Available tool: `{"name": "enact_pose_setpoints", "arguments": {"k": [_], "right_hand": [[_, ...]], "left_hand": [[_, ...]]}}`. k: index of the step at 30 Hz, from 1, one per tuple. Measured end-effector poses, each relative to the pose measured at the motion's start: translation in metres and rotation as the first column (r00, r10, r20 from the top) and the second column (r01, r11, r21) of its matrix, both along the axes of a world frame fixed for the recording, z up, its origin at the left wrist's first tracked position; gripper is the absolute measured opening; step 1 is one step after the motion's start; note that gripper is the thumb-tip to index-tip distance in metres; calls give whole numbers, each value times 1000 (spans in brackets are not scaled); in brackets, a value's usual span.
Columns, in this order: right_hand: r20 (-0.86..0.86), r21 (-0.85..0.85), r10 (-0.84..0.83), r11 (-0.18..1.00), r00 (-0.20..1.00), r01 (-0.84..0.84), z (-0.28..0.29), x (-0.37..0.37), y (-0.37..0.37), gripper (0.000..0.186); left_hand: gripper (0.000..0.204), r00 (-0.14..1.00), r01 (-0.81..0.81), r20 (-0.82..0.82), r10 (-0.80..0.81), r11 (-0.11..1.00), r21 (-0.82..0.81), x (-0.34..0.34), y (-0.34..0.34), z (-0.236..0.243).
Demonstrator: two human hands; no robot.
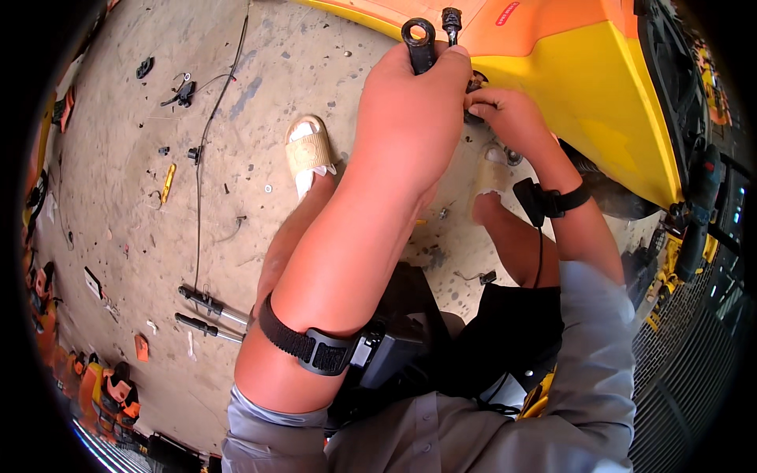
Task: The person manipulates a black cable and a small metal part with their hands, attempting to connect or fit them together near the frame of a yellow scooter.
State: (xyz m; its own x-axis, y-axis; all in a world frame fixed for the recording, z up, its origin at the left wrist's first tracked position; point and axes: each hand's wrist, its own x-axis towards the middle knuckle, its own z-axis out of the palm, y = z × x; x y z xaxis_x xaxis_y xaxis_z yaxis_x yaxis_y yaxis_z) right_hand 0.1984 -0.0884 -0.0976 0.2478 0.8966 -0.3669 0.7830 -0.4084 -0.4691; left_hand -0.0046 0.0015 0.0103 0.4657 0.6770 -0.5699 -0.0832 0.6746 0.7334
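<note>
While the left hand (pixel 412 118) is gripping a black ring-ended tool (pixel 423 60) on the far side, the right hand (pixel 511 118) is sitting alongside, its hold unclear.

Ring-ended tool (pixel 423 60): glossy, metal-looking. Socket-ended tool (pixel 452 19): shiny metal. Yellow panel (pixel 595 114): smooth, glossy, plastic-looking. Floor (pixel 272 75): rough, matt, stained concrete. 2 rods (pixel 234 317) on floor: polished metal, matt ends. Shirt (pixel 394 440): smooth cloth, slight sheen. Armband (pixel 285 339): coarse woven fabric.

Black ring tool (pixel 423 58): lower end hidden by left hand (pixel 412 109).
</note>
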Motion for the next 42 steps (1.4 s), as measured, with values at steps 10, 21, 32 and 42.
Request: {"name": "enact_pose_setpoints", "arguments": {"k": [10,21,32,42], "right_hand": [[-935,-266,-355,721,11,640,136,-44,-60,27],[-952,-243,-46,710,-302,660,157,-60,-88,30],[-881,-284,57,728,-469,624,134,-48,-95,30],[-884,-297,59,695,-464,655,128,-37,-102,27]], "left_hand": [[26,999,-40,-4,40,999,25,6,1,11],[24,998,-1,-55,5,998,67,23,-16,3],[22,994,58,-94,-51,996,63,43,-41,-6],[25,994,59,-99,-54,997,54,53,-47,-10]]}}
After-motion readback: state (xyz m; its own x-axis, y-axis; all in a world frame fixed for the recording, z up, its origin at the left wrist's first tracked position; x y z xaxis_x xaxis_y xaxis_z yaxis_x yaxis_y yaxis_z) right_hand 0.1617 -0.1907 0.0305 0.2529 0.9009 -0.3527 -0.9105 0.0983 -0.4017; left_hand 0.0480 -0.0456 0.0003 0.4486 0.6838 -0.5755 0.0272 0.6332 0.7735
